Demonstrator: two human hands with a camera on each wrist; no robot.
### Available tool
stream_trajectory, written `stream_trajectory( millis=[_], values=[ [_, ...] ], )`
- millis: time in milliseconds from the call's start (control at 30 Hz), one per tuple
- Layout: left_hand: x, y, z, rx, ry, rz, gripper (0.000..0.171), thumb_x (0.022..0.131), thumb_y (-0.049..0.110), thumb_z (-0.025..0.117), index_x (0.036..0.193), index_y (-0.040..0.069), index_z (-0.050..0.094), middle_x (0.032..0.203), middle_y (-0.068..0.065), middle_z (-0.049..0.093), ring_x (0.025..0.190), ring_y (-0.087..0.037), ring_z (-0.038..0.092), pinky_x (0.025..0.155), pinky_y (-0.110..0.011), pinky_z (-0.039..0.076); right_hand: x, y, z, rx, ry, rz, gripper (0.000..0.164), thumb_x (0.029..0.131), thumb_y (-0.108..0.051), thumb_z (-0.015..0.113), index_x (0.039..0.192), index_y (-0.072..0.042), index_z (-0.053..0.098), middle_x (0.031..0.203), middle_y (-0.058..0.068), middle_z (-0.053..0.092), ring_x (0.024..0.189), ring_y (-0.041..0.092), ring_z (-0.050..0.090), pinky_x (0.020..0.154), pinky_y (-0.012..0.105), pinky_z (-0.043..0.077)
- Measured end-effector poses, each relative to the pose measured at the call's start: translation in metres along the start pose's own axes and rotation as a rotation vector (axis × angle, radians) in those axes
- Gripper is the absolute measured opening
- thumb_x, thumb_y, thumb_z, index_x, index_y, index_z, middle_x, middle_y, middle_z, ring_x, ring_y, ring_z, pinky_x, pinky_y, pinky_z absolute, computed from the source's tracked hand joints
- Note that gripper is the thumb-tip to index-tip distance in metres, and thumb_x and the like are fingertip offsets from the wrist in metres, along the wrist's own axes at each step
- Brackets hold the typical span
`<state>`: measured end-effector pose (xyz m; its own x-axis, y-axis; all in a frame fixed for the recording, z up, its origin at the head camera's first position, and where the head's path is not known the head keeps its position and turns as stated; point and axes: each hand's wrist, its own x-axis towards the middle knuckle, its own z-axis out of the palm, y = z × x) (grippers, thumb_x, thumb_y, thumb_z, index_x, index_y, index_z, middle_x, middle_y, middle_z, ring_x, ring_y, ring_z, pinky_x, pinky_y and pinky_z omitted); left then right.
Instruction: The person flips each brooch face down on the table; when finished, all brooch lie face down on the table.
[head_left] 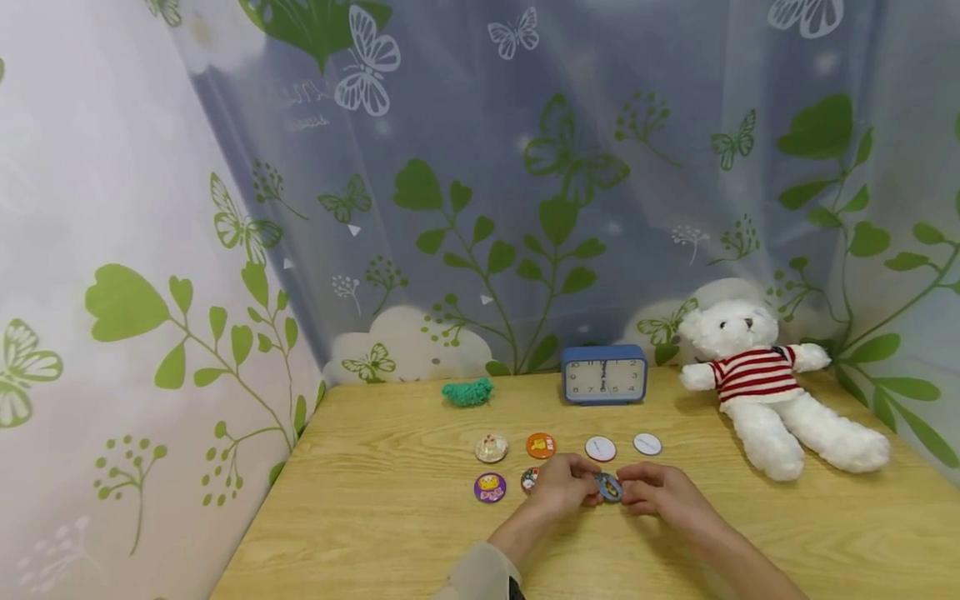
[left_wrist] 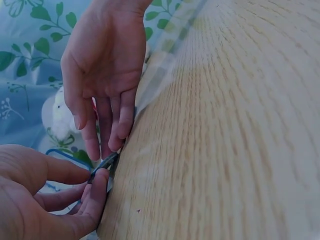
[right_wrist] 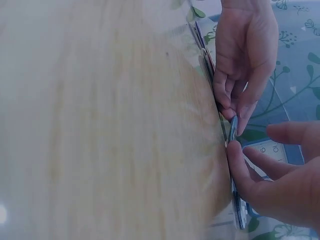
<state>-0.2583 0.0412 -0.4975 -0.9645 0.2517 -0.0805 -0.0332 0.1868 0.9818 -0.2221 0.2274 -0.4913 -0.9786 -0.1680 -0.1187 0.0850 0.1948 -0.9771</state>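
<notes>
A round pin badge (head_left: 610, 488) with a blue picture face is tilted up off the table between the two hands. My left hand (head_left: 557, 487) pinches its left edge between thumb and fingers, as the left wrist view also shows. At the badge's right edge is my right hand (head_left: 666, 493); in the right wrist view a lower digit (right_wrist: 237, 155) touches the rim while the other fingers stand apart from it. Partly hidden behind the left hand lies a dark patterned badge (head_left: 528, 479). A purple badge (head_left: 490, 487) is further left.
Behind the hands lie a cream badge (head_left: 491, 448), an orange badge (head_left: 541, 446) and two white-faced discs (head_left: 600, 448). Further back are a green yarn bundle (head_left: 468, 392) and a blue clock (head_left: 603, 376). A white teddy bear (head_left: 757, 383) sits at right on the wooden table (head_left: 360, 500).
</notes>
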Motion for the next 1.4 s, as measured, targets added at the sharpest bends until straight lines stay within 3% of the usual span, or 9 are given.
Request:
stream_trajectory(
  millis=[300, 567, 767, 1000, 1400],
  values=[
    [0.001, -0.001, 0.002, -0.024, 0.015, 0.021, 0.022, 0.084, -0.022, 0.066, 0.099, -0.007, 0.071, 0.079, -0.005, 0.063, 0.064, -0.013, 0.067, 0.064, -0.027, 0.064, -0.001, 0.001, 0.002, -0.006, 0.037, -0.023, 0.045, 0.100, -0.006, 0.061, 0.133, 0.022, 0.052, 0.117, 0.022, 0.070, 0.095, 0.018, 0.070, 0.083, 0.031, 0.063],
    [0.001, -0.001, 0.000, -0.056, 0.028, 0.006, 0.018, 0.087, -0.018, 0.065, 0.098, -0.006, 0.072, 0.084, -0.010, 0.067, 0.063, -0.012, 0.066, 0.063, -0.026, 0.064, 0.001, -0.001, 0.004, 0.032, 0.060, 0.007, 0.042, 0.099, 0.000, 0.060, 0.134, 0.021, 0.052, 0.117, 0.021, 0.070, 0.093, 0.016, 0.069, 0.080, 0.031, 0.063],
    [0.001, -0.002, -0.001, -0.102, 0.040, 0.001, 0.019, 0.086, -0.019, 0.064, 0.099, -0.007, 0.073, 0.081, -0.008, 0.064, 0.063, -0.012, 0.065, 0.064, -0.029, 0.065, 0.002, -0.003, 0.003, 0.014, 0.032, -0.030, 0.039, 0.102, 0.001, 0.056, 0.133, 0.024, 0.052, 0.117, 0.024, 0.070, 0.091, 0.016, 0.071, 0.078, 0.031, 0.064],
    [0.000, -0.001, -0.002, -0.155, 0.035, 0.012, 0.021, 0.085, -0.020, 0.064, 0.102, -0.010, 0.072, 0.080, -0.003, 0.059, 0.068, -0.014, 0.064, 0.071, -0.032, 0.066, 0.008, -0.004, 0.005, -0.005, 0.082, -0.027, 0.035, 0.102, 0.001, 0.057, 0.130, 0.021, 0.058, 0.108, 0.016, 0.072, 0.088, 0.015, 0.070, 0.074, 0.029, 0.063],
    [0.002, 0.000, -0.003, -0.188, 0.020, 0.031, 0.020, 0.089, -0.014, 0.065, 0.106, -0.008, 0.073, 0.089, -0.010, 0.067, 0.073, -0.012, 0.063, 0.072, -0.028, 0.064, 0.012, -0.003, 0.006, 0.012, 0.108, -0.017, 0.033, 0.100, 0.004, 0.058, 0.129, 0.019, 0.059, 0.106, 0.013, 0.072, 0.084, 0.014, 0.067, 0.070, 0.028, 0.062]
  ],
)
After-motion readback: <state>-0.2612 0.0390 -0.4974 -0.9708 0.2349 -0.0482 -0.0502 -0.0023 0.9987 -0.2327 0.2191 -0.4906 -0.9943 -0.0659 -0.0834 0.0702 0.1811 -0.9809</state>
